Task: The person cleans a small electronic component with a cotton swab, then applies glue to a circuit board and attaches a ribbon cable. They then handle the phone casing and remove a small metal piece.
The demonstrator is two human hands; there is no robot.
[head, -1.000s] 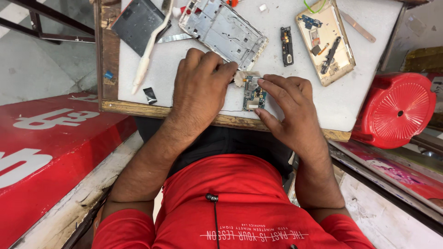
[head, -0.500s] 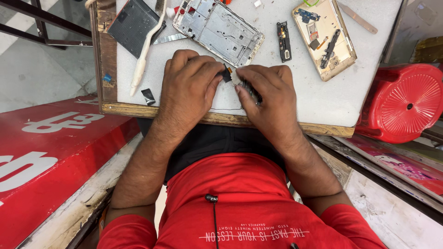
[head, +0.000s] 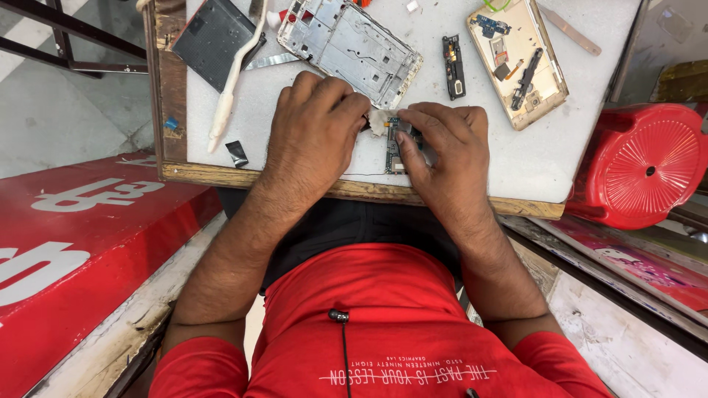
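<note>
Head view: left hand (head: 313, 136) pinches white wipe (head: 379, 121), rubbing circuit board (head: 396, 144); right hand (head: 442, 151) grips board at worktop (head: 516, 158) front edge. Next likely needs steady hold.

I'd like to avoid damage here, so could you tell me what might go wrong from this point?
The small circuit board lies close to the table's wooden front edge; a slip by the right hand could push it off. The left hand presses a whitish wad against it, which might snag tiny parts. Loose pieces like the black strip could get knocked.
</note>
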